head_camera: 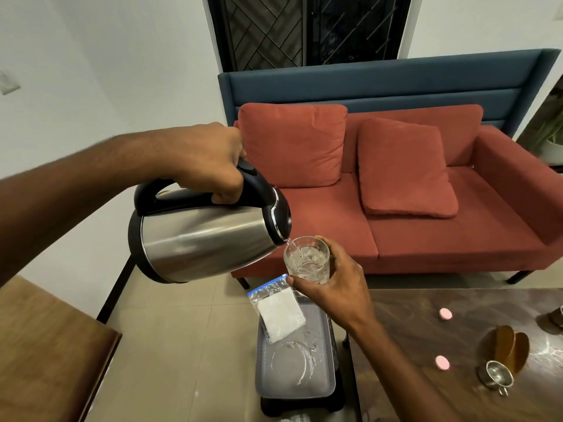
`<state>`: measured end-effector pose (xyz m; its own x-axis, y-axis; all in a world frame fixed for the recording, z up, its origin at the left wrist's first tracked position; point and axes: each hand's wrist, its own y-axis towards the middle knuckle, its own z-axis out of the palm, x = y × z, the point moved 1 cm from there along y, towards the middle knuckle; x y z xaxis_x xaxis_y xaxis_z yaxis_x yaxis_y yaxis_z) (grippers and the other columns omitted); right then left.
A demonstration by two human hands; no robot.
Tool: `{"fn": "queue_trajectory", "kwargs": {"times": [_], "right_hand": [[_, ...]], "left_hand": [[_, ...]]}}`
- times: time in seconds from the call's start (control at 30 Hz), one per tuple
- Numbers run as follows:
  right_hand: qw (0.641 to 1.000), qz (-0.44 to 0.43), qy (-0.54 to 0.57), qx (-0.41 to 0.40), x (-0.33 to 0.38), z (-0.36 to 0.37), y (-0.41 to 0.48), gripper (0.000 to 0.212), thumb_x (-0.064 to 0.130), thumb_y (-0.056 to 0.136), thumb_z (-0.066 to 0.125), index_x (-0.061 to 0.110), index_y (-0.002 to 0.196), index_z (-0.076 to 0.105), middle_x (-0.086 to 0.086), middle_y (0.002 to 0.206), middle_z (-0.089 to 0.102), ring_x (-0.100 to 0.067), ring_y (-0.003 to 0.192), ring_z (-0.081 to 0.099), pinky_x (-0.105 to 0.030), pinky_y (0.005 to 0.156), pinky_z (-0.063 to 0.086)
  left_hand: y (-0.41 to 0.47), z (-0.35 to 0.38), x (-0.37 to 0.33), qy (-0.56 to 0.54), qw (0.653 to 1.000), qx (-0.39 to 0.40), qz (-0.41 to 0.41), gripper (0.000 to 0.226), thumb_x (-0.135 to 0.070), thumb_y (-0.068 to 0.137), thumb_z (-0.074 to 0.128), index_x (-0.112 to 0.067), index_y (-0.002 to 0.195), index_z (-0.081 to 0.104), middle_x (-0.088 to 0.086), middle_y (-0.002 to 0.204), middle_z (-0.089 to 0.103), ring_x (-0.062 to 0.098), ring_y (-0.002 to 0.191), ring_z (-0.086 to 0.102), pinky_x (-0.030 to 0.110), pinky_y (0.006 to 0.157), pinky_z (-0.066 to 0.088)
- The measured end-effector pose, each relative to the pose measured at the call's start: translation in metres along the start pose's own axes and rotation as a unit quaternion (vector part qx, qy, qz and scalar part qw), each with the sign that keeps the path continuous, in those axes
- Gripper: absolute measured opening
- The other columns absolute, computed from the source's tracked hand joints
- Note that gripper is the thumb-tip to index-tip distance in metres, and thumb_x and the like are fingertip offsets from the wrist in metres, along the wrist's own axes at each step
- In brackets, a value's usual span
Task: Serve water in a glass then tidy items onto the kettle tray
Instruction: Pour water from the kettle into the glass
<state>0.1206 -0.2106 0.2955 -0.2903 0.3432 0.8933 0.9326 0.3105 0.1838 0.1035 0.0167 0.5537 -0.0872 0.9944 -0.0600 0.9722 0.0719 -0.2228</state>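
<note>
STEP: pouring | left hand wraps the black handle of the tilted stainless-steel electric kettle | right hand curls round the clear glass tumbler, partly filled, held in the air above the grey rectangular plastic tray | ADVICE: keep spout just over rim, hold 1 thin stream, level kettle before glass brims

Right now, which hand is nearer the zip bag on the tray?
Right. The right hand, holding the glass, is close above the zip bag; the left hand grips the kettle handle, higher and further left.
</note>
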Motion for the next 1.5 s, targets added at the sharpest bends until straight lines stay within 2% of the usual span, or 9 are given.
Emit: {"fn": "queue_trajectory", "kwargs": {"times": [0.13, 0.6, 0.7, 0.9, 1.1, 1.23, 1.4, 1.5], "right_hand": [[1.0, 0.002, 0.008, -0.001, -0.0003, 0.0001, -0.0002, 0.094, 0.061, 0.059, 0.094, 0.037, 0.141, 0.056, 0.016, 0.125, 0.072, -0.004, 0.113, 0.07, -0.038, 0.096, 0.061], [1.0, -0.004, 0.007, 0.0, 0.0035, -0.0027, -0.004, 0.091, 0.061, 0.059, 0.093, 0.037, 0.14, 0.056, 0.016, 0.122, 0.072, -0.002, 0.11, 0.069, -0.034, 0.093, 0.061], [1.0, -0.004, 0.01, -0.001, 0.0033, -0.0025, -0.0038, 0.092, 0.06, 0.059, 0.094, 0.037, 0.14, 0.057, 0.018, 0.122, 0.071, -0.002, 0.111, 0.069, -0.033, 0.094, 0.061], [1.0, -0.005, 0.008, -0.001, 0.0005, -0.0006, -0.0034, 0.093, 0.062, 0.058, 0.093, 0.037, 0.14, 0.056, 0.017, 0.124, 0.071, -0.003, 0.113, 0.068, -0.036, 0.095, 0.061], [1.0, -0.012, 0.013, -0.007, 0.0008, -0.0005, -0.0033, 0.087, 0.062, 0.058, 0.092, 0.042, 0.135, 0.057, 0.022, 0.12, 0.071, 0.002, 0.11, 0.068, -0.029, 0.093, 0.06], [1.0, -0.015, 0.019, -0.007, 0.0034, -0.0016, -0.003, 0.083, 0.06, 0.058, 0.093, 0.053, 0.13, 0.053, 0.025, 0.117, 0.07, 0.005, 0.108, 0.068, -0.025, 0.091, 0.06], [1.0, -0.017, 0.019, -0.002, 0.0018, -0.001, -0.0028, 0.088, 0.06, 0.058, 0.093, 0.042, 0.136, 0.056, 0.021, 0.12, 0.07, 0.0, 0.111, 0.068, -0.032, 0.094, 0.061], [1.0, -0.021, 0.019, 0.002, 0.0015, -0.0008, -0.0029, 0.087, 0.059, 0.059, 0.093, 0.041, 0.136, 0.056, 0.019, 0.12, 0.07, -0.001, 0.11, 0.068, -0.033, 0.093, 0.061]], "left_hand": [[-0.0009, -0.0002, -0.0003, 0.001, 1.0, -0.003, 0.006, 0.03, -0.028, 0.036, 0.068, -0.016, 0.063, 0.061, -0.007, 0.038, 0.044, 0.01, 0.035, 0.038, 0.021, 0.033, 0.024], [-0.0029, 0.001, -0.0012, -0.002, 1.0, -0.002, 0.002, 0.032, -0.026, 0.036, 0.068, -0.008, 0.06, 0.058, -0.006, 0.039, 0.044, 0.015, 0.038, 0.038, 0.021, 0.033, 0.023], [-0.0032, 0.001, -0.002, 0.001, 1.0, -0.001, 0.0, 0.031, -0.027, 0.035, 0.068, -0.011, 0.06, 0.059, -0.005, 0.04, 0.044, 0.016, 0.039, 0.039, 0.021, 0.034, 0.023], [-0.0016, 0.0007, -0.0012, 0.001, 1.0, 0.002, -0.001, 0.032, -0.027, 0.035, 0.069, -0.008, 0.059, 0.06, -0.002, 0.041, 0.047, 0.019, 0.04, 0.042, 0.02, 0.034, 0.024], [-0.0002, 0.0035, 0.0005, -0.009, 1.0, 0.002, 0.008, 0.027, -0.028, 0.035, 0.068, -0.021, 0.061, 0.063, -0.003, 0.042, 0.048, 0.018, 0.042, 0.045, 0.021, 0.037, 0.027], [0.0004, 0.0044, 0.0027, -0.015, 1.0, 0.0, 0.001, 0.031, -0.029, 0.035, 0.068, -0.018, 0.063, 0.063, -0.002, 0.043, 0.05, 0.017, 0.041, 0.046, 0.021, 0.036, 0.028], [0.0005, 0.0052, 0.0033, -0.019, 1.0, 0.005, -0.011, 0.036, -0.028, 0.036, 0.068, -0.004, 0.061, 0.061, 0.004, 0.046, 0.051, 0.02, 0.043, 0.046, 0.02, 0.036, 0.026], [-0.0004, 0.0058, 0.0041, -0.022, 1.0, 0.008, -0.016, 0.037, -0.028, 0.036, 0.068, -0.003, 0.062, 0.064, 0.002, 0.046, 0.051, 0.019, 0.044, 0.047, 0.022, 0.04, 0.029]]}}
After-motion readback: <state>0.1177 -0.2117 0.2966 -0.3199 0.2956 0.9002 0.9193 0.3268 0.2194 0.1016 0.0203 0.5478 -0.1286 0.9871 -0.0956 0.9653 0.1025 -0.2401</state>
